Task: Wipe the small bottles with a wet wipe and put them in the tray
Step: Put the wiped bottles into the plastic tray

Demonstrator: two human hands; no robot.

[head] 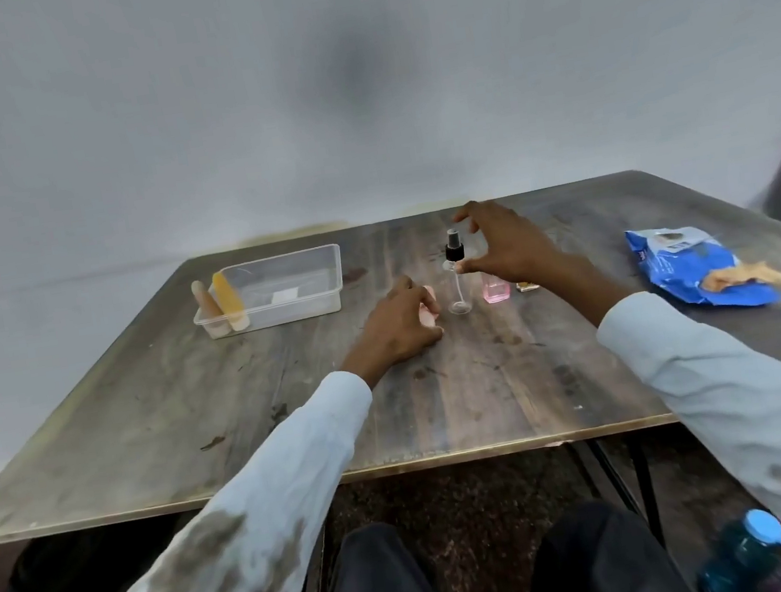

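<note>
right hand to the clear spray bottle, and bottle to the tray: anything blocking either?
Nothing visible. The right hand is open around the spray bottle top, with no object between. The tray sits far left; the left hand, closed on a small pinkish item, lies low beside that route, so lift over it.
</note>
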